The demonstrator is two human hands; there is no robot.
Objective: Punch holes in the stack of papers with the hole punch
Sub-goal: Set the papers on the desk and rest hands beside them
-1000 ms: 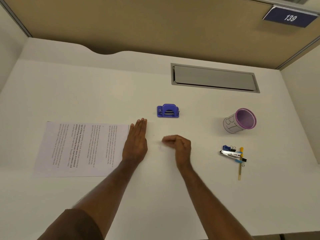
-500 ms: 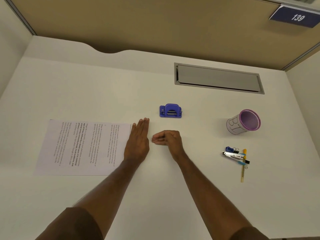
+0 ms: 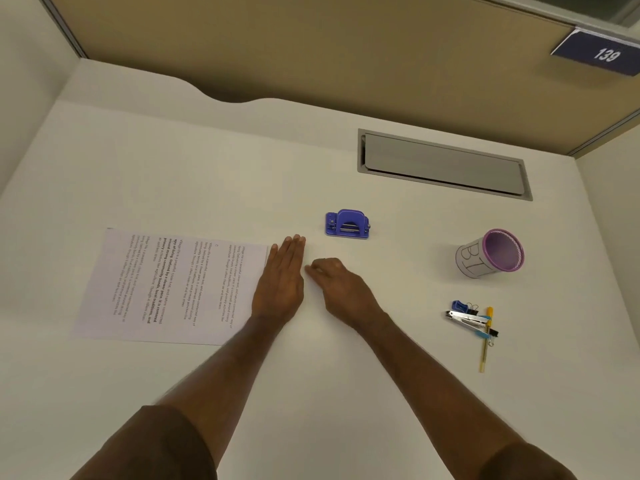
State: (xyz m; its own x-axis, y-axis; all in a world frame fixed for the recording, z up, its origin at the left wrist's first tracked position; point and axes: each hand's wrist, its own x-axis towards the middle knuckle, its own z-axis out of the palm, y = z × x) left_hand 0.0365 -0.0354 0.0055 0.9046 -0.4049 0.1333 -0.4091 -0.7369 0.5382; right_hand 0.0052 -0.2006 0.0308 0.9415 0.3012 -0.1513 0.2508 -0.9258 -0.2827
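Note:
A stack of printed papers [image 3: 166, 285] lies flat on the white desk [image 3: 207, 168], left of centre. The blue hole punch [image 3: 347, 224] stands on the desk, a little beyond my hands and apart from the papers. My left hand [image 3: 280, 282] lies flat with straight fingers, palm down, along the right edge of the papers. Just to its right, my right hand [image 3: 341, 289] rests on the desk with fingers curled, its fingertips almost touching the left hand. I see nothing held in it.
A purple mesh pen cup [image 3: 491, 254] lies tipped at the right. Nearer me lie a stapler [image 3: 467, 318], binder clips and a yellow pen [image 3: 485, 341]. A grey cable hatch [image 3: 443, 164] sits at the back, with partition walls around the desk.
My right hand slid left across the desk until its curled fingertips came close to the left hand. The left hand, the papers and the hole punch stayed in place.

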